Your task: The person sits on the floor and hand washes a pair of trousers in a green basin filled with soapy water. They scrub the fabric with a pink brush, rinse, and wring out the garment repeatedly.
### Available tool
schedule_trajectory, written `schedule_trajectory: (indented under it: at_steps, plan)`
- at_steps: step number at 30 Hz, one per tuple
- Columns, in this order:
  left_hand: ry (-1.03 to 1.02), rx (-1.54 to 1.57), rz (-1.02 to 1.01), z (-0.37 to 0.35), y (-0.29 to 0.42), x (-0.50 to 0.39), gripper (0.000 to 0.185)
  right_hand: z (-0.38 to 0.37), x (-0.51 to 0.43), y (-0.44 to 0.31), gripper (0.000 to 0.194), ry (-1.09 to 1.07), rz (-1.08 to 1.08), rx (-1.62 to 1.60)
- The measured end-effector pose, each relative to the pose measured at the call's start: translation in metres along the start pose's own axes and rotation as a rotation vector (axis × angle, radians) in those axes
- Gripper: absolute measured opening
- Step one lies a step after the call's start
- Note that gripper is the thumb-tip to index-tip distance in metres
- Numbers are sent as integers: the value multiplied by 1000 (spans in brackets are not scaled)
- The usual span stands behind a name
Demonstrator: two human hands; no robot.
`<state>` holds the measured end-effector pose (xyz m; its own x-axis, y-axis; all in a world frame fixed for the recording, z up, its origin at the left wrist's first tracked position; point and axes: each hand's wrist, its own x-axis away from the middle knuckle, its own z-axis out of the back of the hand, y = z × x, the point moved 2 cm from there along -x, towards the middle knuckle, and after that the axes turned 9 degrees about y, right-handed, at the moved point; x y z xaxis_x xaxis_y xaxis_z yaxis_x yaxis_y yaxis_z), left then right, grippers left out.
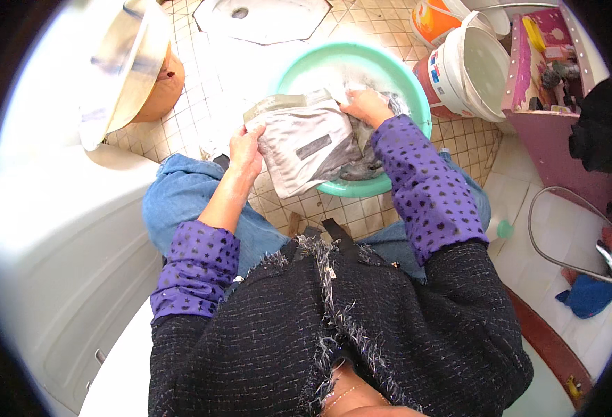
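Note:
A wet, light grey garment [306, 140] with an elastic waistband, which looks like boxer briefs, is spread between my two hands. My left hand [246, 148] pinches its left edge just below the waistband. At the waistband's right end, the fingers of my right hand [367, 106] grip the cloth. The garment overhangs the near left side of a green plastic basin [421, 99], and part of the basin is hidden beneath it. Darker wet laundry [360, 171] and whitish suds [311, 78] lie inside the basin.
A white bucket of cloudy water [486, 78] and an orange bucket [431, 23] stand right of the basin. Further right is a pink shelf unit [545, 140]. An orange-brown vessel [168, 91] and a white tub [66, 208] are at left. A white floor fixture [280, 21] lies ahead on the tiles.

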<state>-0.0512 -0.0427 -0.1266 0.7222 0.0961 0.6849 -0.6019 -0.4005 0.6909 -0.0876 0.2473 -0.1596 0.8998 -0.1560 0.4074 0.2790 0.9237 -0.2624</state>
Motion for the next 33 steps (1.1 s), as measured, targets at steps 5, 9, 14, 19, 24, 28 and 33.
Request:
schedule_trajectory:
  at_steps: [5,9,14,19,24,28,33]
  plan:
    - [-63,-31,-27,1,-3,2,28,-1,-10,-2,54,293,-76,164]
    - [32,-168,-110,0,1,7,28,-7,-8,-19,59,464,-113,-201]
    - [-8,119,-248,-19,6,23,25,-23,18,-60,56,231,11,-1299]
    - [8,-43,184,-13,-27,69,16,-30,79,-79,64,126,502,-693]
    - [-136,-159,39,6,-42,95,22,5,85,-39,55,454,246,-42]
    - [-24,-385,160,7,-38,85,30,11,85,-44,62,237,72,-227]
    - [-83,-285,15,4,-24,73,22,-8,118,-92,73,-4,484,-630]
